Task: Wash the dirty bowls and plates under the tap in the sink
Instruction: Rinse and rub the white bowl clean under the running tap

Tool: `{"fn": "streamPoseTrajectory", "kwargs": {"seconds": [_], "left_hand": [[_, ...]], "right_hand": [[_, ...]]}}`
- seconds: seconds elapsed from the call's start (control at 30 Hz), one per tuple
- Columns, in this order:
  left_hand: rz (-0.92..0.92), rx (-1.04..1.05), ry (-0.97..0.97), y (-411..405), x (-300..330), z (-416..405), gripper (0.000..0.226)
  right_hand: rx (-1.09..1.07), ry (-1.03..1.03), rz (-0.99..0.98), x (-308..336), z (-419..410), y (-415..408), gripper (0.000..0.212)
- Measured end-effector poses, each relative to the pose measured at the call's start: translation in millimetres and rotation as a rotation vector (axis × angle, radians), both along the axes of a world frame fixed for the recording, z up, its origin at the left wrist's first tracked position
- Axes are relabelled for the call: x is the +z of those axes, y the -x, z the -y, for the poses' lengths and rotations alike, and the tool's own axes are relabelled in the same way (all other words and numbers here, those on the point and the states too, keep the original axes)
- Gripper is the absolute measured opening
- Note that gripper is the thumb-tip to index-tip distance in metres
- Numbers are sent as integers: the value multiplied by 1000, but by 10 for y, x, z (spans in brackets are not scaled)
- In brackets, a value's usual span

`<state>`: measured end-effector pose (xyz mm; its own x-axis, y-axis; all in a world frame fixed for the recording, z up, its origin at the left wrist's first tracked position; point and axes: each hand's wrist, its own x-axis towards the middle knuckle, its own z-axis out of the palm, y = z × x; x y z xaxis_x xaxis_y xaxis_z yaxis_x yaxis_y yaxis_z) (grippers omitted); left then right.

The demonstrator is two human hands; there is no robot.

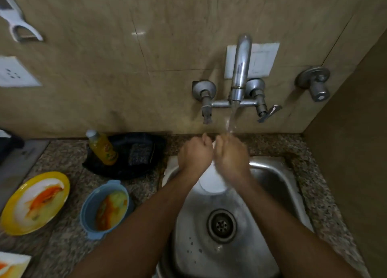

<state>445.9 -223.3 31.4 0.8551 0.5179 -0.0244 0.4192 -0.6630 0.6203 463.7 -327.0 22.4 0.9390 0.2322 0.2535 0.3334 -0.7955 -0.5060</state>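
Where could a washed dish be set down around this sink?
Bare granite shows right of the sink, up to the side wall, and in a strip behind it under the tap. The left counter is crowded: a yellow plate, a blue bowl and a black tray holding a yellow bottle. Both hands hold a white dish under the stream.

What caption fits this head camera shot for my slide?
Both hands hold a white dish under the running tap; dirty plate and bowl wait.

body: two bare forearms | hands (213, 158) bare (no rings visible) | sleeves: none in view
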Motion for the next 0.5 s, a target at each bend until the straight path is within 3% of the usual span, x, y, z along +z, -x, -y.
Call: {"fn": "streamPoseTrajectory", "kwargs": {"seconds": [0.07,0.13,0.2,0.27,0.33,0.37,0.47,0.5], "left_hand": [[-40,36,46,19,-22,39,53],[-63,57,59,71,-60,103,53],[-73,98,67,125,-114,113,53],[-69,167,108,148,-183,55,53],[-49,210,164,140,-199,29,52],[-42,221,170,156,-201,29,51],[28,261,225,205,-258,7,49],[35,297,269,222,-261,-26,48]], "right_hand": [[110,18,113,-199,72,14,37],[64,-144,-57,-294,170,-51,36],[-121,-310,-208,-360,105,-79,37],[-154,-198,-173,-360,-69,28,43],[-27,-175,-43,-369,-75,119,43],[-7,-253,-80,-408,-13,82,42],[-262,-490,-412,-413,62,-23,36],[-285,-456,-358,-402,29,17,34]]}}
